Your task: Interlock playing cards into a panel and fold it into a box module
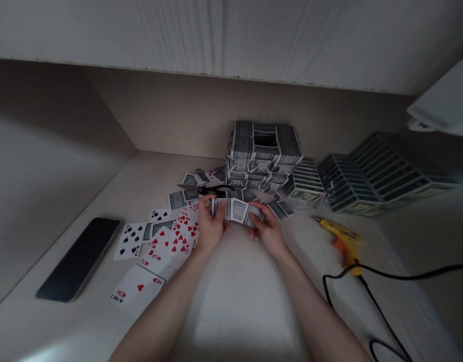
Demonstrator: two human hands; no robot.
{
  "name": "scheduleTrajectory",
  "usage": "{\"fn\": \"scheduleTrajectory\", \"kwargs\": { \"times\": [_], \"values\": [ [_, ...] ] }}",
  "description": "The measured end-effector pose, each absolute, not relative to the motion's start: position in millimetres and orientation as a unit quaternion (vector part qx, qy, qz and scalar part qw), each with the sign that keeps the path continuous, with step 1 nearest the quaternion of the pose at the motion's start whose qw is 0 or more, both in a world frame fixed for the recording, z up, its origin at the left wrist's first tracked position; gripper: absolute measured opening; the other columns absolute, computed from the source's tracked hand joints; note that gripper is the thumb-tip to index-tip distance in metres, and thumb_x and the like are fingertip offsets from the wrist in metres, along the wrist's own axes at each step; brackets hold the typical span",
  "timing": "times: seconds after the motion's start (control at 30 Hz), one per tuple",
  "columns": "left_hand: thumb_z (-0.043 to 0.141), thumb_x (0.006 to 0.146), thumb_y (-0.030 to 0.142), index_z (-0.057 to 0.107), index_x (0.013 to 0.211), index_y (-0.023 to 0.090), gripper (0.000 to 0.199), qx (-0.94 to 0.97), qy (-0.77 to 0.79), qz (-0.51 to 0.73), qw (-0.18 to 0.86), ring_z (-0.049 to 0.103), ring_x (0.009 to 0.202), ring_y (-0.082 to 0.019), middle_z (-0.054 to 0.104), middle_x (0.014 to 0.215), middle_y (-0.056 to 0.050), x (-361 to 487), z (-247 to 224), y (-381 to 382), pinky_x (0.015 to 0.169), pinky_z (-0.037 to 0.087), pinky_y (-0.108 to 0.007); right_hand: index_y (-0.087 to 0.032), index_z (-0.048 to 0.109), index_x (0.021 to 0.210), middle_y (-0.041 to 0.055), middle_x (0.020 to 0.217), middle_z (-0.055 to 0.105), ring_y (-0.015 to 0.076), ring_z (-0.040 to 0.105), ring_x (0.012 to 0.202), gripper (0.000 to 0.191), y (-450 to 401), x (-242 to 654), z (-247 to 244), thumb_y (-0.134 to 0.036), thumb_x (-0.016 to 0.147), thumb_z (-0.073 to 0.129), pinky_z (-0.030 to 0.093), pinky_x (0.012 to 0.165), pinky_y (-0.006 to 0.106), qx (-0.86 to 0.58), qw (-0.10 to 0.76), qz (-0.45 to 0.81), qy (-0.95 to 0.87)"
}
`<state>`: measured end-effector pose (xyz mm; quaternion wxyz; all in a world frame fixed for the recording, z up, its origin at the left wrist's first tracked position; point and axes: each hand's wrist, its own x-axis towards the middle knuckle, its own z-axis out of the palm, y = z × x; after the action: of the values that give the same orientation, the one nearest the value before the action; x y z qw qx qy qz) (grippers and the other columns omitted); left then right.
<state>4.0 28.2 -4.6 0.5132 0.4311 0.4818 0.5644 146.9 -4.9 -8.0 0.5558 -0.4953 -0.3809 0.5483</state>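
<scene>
A small piece made of joined playing cards (pixel 239 210), patterned backs showing, is held between my two hands. My left hand (pixel 211 223) grips its left end, thumb on the front. At the right end, my right hand (pixel 269 229) pinches it between thumb and fingers. Just behind stands a box-like structure of grey-backed cards (pixel 264 151) with an opening in its top. Black-handled scissors (pixel 216 190) lie beyond my left hand among loose cards. To the left, heart cards (pixel 184 234) are spread face up in an overlapping row.
A black phone (pixel 79 259) lies at the left. On the right are a yellow glue gun (pixel 344 241) and its looping black cable (pixel 382 274). Green-and-white stacked packs (pixel 382 176) stand at the back right. A shelf edge (pixel 223 75) overhangs the back.
</scene>
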Motion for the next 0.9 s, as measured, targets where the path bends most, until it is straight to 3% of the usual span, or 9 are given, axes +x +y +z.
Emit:
{"fn": "scheduleTrajectory", "kwargs": {
  "times": [0.17,0.43,0.63,0.8,0.9],
  "values": [
    [0.054,0.082,0.034,0.035,0.101,0.024,0.029,0.441,0.479,0.562,0.511,0.037,0.03,-0.001,0.047,0.07,0.008,3.9,-3.1,27.9,0.026,0.031,-0.014,-0.023,0.056,0.107,-0.0047,0.061,0.057,0.0075,0.042,0.034,0.041,-4.7,147.9,-8.5,-0.039,0.071,0.065,0.03,0.031,0.02,-0.498,0.556,0.549,-0.377],
    [0.054,0.081,0.035,0.033,0.098,0.025,0.029,0.463,0.487,0.531,0.517,0.034,0.03,-0.001,0.044,0.067,0.009,0.0,-4.6,28.3,0.026,0.029,-0.015,-0.022,0.059,0.104,-0.0065,0.053,0.053,0.0063,0.038,0.033,0.04,-6.4,153.2,-8.2,-0.037,0.068,0.068,0.026,0.03,0.018,-0.498,0.556,0.554,-0.368],
    [0.055,0.081,0.034,0.033,0.097,0.025,0.029,0.462,0.477,0.519,0.538,0.032,0.026,-0.002,0.04,0.062,0.011,-0.1,-7.0,27.3,0.024,0.025,-0.016,-0.021,0.063,0.099,-0.0039,0.064,0.058,0.0037,0.037,0.035,0.036,-7.6,160.4,-7.5,-0.035,0.066,0.07,0.027,0.031,0.018,-0.486,0.56,0.558,-0.374],
    [0.057,0.08,0.035,0.044,0.107,0.023,0.032,0.502,0.472,0.506,0.519,0.038,0.033,-0.002,0.048,0.07,0.006,-0.6,-8.5,28.1,0.026,0.03,-0.016,-0.021,0.064,0.097,-0.0022,0.071,0.06,0.0026,0.035,0.035,0.033,-7.5,166.0,-9.2,-0.033,0.067,0.069,0.025,0.031,0.018,-0.483,0.561,0.554,-0.381],
    [0.055,0.08,0.037,0.055,0.1,0.02,0.026,0.531,0.479,0.476,0.513,0.037,0.033,-0.002,0.051,0.068,0.004,-1.3,-7.6,28.2,0.026,0.028,-0.016,-0.02,0.065,0.096,-0.002,0.071,0.06,0.0029,0.035,0.036,0.03,-7.2,168.7,-10.5,-0.031,0.067,0.068,0.025,0.031,0.018,-0.481,0.557,0.555,-0.388]
  ]
}}
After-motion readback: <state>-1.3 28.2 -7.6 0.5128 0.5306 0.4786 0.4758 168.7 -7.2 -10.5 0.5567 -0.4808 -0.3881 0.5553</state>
